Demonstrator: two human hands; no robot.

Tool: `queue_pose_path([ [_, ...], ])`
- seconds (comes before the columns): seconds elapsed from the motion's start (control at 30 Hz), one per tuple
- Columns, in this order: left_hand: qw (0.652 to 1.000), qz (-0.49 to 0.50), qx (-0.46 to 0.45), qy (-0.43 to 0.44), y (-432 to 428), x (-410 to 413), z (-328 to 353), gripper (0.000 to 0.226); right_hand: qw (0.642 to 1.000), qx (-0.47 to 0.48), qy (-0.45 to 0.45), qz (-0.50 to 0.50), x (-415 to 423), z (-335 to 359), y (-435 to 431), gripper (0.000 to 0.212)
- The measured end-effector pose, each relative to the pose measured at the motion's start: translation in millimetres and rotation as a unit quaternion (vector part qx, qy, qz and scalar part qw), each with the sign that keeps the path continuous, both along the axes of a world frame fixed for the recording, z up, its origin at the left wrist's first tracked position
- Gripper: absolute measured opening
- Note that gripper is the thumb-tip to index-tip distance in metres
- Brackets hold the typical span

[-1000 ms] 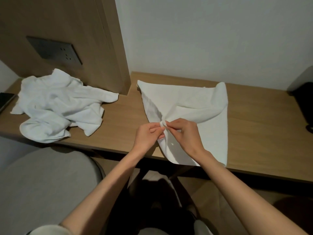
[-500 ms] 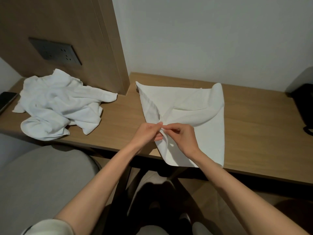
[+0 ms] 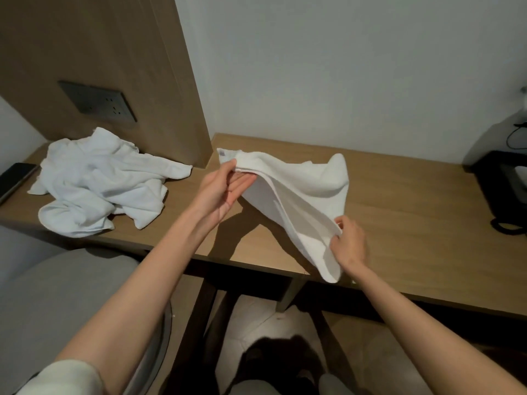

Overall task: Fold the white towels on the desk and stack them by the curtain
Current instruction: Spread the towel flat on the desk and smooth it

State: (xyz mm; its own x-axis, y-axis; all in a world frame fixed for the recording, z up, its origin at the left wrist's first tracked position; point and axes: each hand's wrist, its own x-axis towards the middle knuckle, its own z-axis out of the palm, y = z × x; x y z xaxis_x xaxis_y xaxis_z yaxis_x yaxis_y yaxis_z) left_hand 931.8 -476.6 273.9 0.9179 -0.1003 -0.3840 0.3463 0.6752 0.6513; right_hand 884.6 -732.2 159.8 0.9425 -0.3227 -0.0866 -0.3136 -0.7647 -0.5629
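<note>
Hotel-like room, wooden desk (image 3: 399, 201), wall socket panel (image 3: 97, 101), white towels (image 3: 99, 181)

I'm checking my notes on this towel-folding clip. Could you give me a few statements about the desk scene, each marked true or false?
1. Both the left hand and the right hand grip the white cloth towel. True.
2. The crumpled heap of white towels lies to the right of the held towel. False: it lies to its left, on the wooden desk.
3. A dark socket plate sits on the wooden wall panel. True.
4. The held towel lies spread flat on the desk. False: the hands hold it up, and it sags between them.
</note>
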Motion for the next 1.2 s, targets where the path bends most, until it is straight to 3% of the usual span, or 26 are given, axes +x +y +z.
queue_pose_path([
  [0.17,0.995,0.077,-0.054,-0.025,-1,-4,23,0.026,0.973,0.127,0.144,-0.127,-10,16,-41,0.014],
  [0.2,0.994,0.095,-0.049,-0.03,-4,-6,26,0.024,0.949,0.214,0.178,-0.15,-10,25,-44,0.016],
  [0.27,0.99,0.132,-0.04,-0.039,-8,-12,32,0.024,0.839,0.456,0.234,-0.185,-11,50,-48,0.027],
  [0.33,0.984,0.172,-0.031,-0.045,-11,-20,38,0.026,0.751,0.603,0.168,-0.21,-7,79,-53,0.024],
  [0.43,0.97,0.233,-0.035,-0.065,-10,-40,49,0.021,0.695,0.686,-0.055,-0.21,-2,133,-56,0.022],
  [0.5,0.957,0.267,-0.061,-0.093,-10,-58,60,0.016,0.666,0.708,-0.183,-0.146,-8,171,-58,0.026],
  [0.57,0.946,0.288,-0.078,-0.125,-11,-77,71,0.015,0.666,0.704,-0.239,-0.063,-18,198,-61,0.03],
  [0.6,0.943,0.295,-0.069,-0.136,-13,-86,75,0.015,0.683,0.688,-0.241,-0.053,-23,206,-62,0.031],
  [0.73,0.943,0.31,0.015,-0.119,-23,-123,76,0.018,0.759,0.597,-0.196,-0.171,-51,210,-63,0.026],
  [0.93,0.929,0.357,0.069,-0.076,-28,-177,61,0.02,0.751,0.587,-0.232,-0.191,-107,193,-60,0.026],
  [1.03,0.93,0.348,0.086,-0.085,-29,-207,55,0.019,0.741,0.613,-0.19,-0.196,-141,187,-57,0.026],
  [1.2,0.942,0.331,0.056,-0.02,-13,-257,33,0.018,0.736,0.637,-0.092,-0.208,-201,164,-54,0.025],
])
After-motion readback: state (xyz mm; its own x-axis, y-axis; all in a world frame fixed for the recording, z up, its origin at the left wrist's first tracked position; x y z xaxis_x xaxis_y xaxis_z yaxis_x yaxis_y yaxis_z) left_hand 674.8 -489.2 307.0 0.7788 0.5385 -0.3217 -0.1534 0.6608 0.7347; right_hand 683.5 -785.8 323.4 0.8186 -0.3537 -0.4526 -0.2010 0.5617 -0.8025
